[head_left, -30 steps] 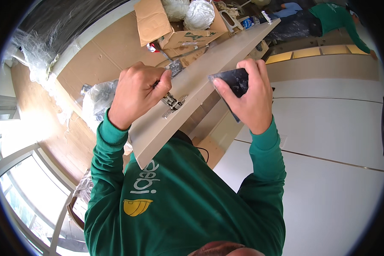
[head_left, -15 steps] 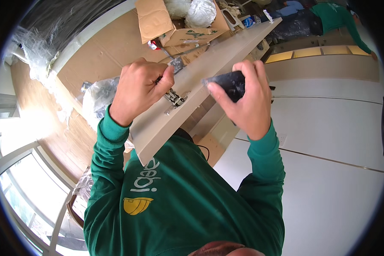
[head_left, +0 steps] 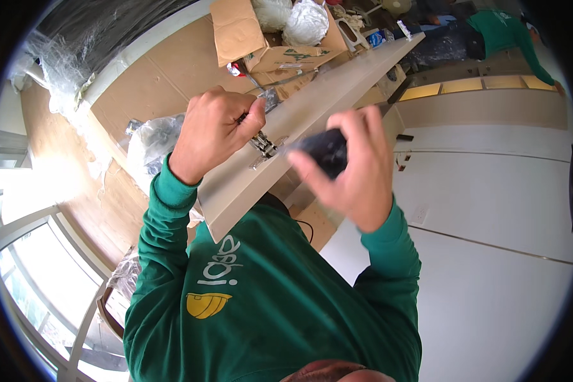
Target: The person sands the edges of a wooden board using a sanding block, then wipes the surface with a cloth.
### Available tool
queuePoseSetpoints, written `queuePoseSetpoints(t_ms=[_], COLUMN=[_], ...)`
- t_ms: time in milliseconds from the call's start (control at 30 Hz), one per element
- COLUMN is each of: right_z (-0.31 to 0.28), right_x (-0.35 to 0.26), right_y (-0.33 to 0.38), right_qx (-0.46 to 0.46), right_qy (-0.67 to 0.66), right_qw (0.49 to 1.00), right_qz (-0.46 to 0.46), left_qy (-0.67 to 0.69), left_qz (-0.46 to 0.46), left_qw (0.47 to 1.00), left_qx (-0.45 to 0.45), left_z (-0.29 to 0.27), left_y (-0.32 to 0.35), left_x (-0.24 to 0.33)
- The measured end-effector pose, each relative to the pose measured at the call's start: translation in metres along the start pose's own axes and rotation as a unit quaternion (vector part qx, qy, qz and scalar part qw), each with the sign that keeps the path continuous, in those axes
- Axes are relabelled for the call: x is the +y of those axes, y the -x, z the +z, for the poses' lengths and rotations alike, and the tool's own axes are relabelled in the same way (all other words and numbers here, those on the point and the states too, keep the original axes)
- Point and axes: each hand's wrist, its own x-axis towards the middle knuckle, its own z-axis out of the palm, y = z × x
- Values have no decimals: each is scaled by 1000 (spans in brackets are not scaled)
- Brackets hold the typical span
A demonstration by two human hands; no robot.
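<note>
Fastening a small metal hinge bracket [head_left: 263,145] pinched under left hand [head_left: 213,134] fingertips onto the long pale wooden panel [head_left: 312,118], right hand [head_left: 353,169] wrapped round a blurred black power tool [head_left: 325,151]; next likely aligning its tip beside those fingertips.

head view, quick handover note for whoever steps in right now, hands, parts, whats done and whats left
Left hand: closed, fingers pinched at the metal hinge on the panel.
Right hand: gripping a dark tool, blurred, its tip near the hinge; whether it touches cannot be told.
Panel: long, pale, running from the chest up toward the open cardboard box and plastic bags.
Done: hinge sits on the panel's face.
Left: whether the hinge is fastened cannot be told; check it before letting go.
</note>
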Motion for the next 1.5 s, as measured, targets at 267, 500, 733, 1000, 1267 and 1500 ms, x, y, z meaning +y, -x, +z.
queuePoseSetpoints(t_ms=[267, 500, 733, 1000, 1267, 1500], right_z=[-25, -27, -4, -8, -8, 0], right_x=[33, 97, 127, 83, 45, 19], right_y=[5, -22, -55, -42, -41, -42], right_qx=[40, 23, 29, 20, 6, 16], right_qy=[-177, -110, -7, 55, 86, 105], right_qw=[982, 993, 998, 994, 987, 989], right_qz=[47, 32, 63, 87, 135, 102], left_qy=[-11, 50, 89, 110, 214, 242], left_qz=[-12, -53, -61, -19, -2, 12], left_qw=[1000, 997, 993, 991, 962, 954], left_qx=[5, 27, 49, 79, 170, 174], left_z=[2, 3, 11, 19, 39, 36], left_y=[-4, 1, 2, 2, 1, -6], left_x=[-5, -7, -18, -28, -29, -40])
